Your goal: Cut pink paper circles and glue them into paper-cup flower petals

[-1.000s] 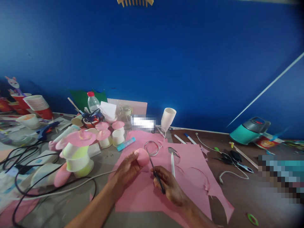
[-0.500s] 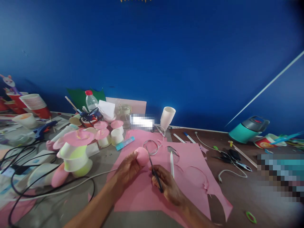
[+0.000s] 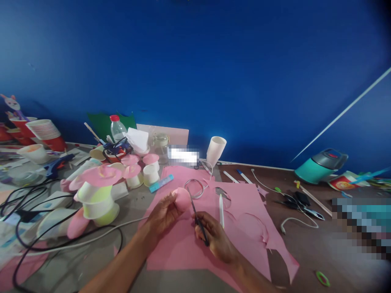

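Note:
Between the thumb and fingers of my left hand (image 3: 165, 211) is a round pink paper piece (image 3: 182, 199), held up above the sheets. My right hand (image 3: 214, 235) grips a pair of scissors (image 3: 200, 226) by dark handles, blades pointing up and away. The blades lie along the right edge of the paper circle; whether they are parted is hard to make out. Large pink paper sheets (image 3: 171, 254) spread beneath both hands. A white pen (image 3: 221, 211) rests on them to the right of the scissors, beside a cut-out hole (image 3: 224, 196).
Pink-topped paper cups (image 3: 96, 199) and black cables (image 3: 21, 244) crowd the left. A glue stick (image 3: 161, 183) lies behind my left hand. At the back stand a white cup (image 3: 216, 149) and a glass jar (image 3: 161, 147). Rightward are a teal flask (image 3: 319, 167) and a white cable (image 3: 297, 219).
The paper circle and my left hand have shifted very slightly up and left. The scissors stay at its right edge, and both grips are unchanged.

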`<state>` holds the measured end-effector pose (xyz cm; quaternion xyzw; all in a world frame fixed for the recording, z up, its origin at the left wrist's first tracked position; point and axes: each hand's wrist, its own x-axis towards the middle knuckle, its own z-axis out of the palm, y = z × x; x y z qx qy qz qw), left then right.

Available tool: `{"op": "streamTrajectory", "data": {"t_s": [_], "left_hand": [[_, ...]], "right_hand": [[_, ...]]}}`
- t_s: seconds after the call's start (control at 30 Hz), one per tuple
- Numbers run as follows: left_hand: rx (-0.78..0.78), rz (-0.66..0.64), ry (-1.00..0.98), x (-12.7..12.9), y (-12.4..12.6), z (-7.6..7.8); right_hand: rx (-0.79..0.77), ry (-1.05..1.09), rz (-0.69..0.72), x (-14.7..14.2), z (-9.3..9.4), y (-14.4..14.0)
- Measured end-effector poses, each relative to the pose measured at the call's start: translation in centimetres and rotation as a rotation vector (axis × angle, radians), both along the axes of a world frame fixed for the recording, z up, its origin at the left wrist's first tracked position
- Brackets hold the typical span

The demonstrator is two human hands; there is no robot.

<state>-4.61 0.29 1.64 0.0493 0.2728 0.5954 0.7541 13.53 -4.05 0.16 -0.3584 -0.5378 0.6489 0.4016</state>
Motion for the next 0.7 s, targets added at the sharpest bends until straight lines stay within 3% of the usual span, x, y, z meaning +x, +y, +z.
{"op": "streamTrajectory", "data": {"t_s": [0.7], "left_hand": [[-0.001,-0.005,0.052,-0.40,0.53,-0.03]], "right_hand": [[-0.042,-0.044,-0.006,-0.19,0.73,-0.05]]}}
